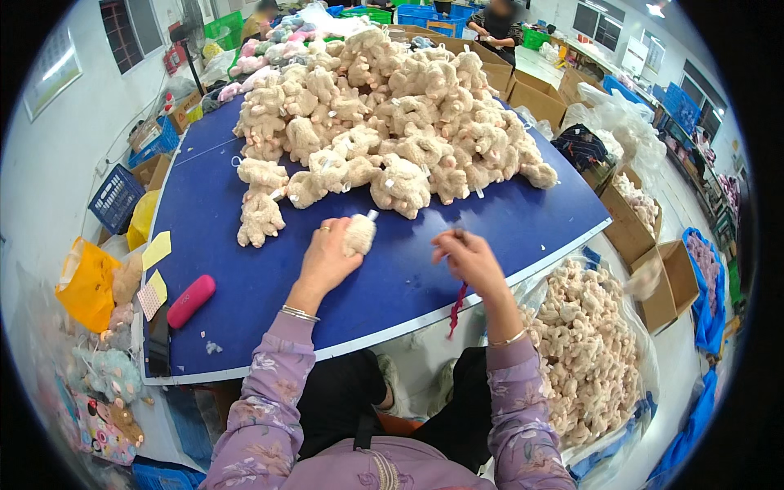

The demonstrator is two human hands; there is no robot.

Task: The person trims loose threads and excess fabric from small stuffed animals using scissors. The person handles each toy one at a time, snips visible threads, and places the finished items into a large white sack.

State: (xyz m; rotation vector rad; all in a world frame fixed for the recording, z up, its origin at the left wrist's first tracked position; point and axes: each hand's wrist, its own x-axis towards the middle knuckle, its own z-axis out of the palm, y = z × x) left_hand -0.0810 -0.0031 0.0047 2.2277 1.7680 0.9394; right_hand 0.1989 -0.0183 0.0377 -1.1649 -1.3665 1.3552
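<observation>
My left hand [328,255] is closed round a small cream plush toy [358,235], held just above the blue table [245,286]. A white tag sticks up from the toy's top. To the right, my right hand [467,256] has its fingers curled in over the table. A twisted magenta cord [458,310] hangs from under its palm past the table's near edge. Anything else inside that hand is hidden. Beyond both hands rises a large heap of similar cream plush toys [400,106], some with white tags showing.
A pink case [192,301] and yellow paper notes [156,250] lie at the table's left. Right of my legs, a large bag [584,351] is full of cream plush toys. Open cardboard boxes [665,286] stand beyond it, with a blurred pale thing before one. People sit at the back.
</observation>
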